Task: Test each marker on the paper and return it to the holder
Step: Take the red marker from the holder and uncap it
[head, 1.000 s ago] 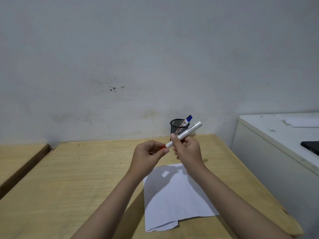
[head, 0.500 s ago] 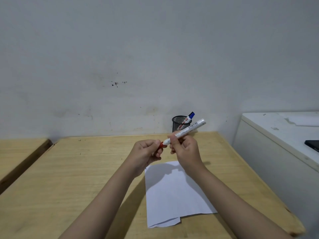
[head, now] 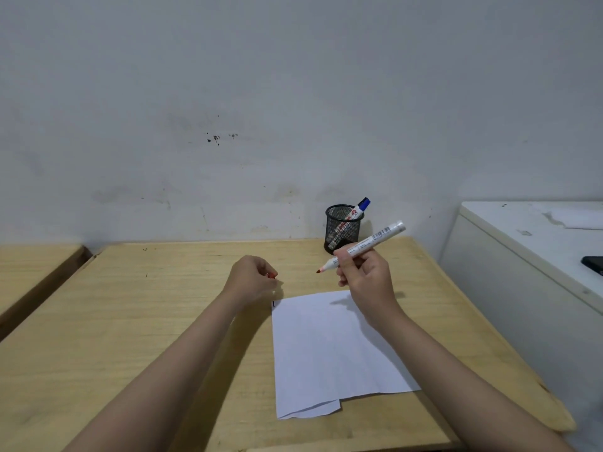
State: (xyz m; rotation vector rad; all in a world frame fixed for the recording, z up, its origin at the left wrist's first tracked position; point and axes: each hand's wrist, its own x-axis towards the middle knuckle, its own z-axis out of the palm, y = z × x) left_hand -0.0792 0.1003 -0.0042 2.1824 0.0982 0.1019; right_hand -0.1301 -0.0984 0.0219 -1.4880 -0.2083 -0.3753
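Observation:
My right hand [head: 367,277] grips a white marker [head: 375,239] with its red tip bared and pointing left, above the far edge of the white paper [head: 326,350]. My left hand [head: 253,278] is closed around the red cap [head: 271,275], of which only a sliver shows. A black mesh holder [head: 343,228] stands at the back of the wooden table [head: 163,321], with a blue-capped marker [head: 357,208] leaning in it. A short dark mark sits at the paper's far left corner.
A white cabinet [head: 522,249] stands to the right of the table, with a dark flat object [head: 594,264] on top. A second wooden surface [head: 29,265] lies to the left across a gap. A wall rises behind.
The cap has come off the marker: my left hand has drawn away to the left with it, and my right hand has moved right with the uncapped marker.

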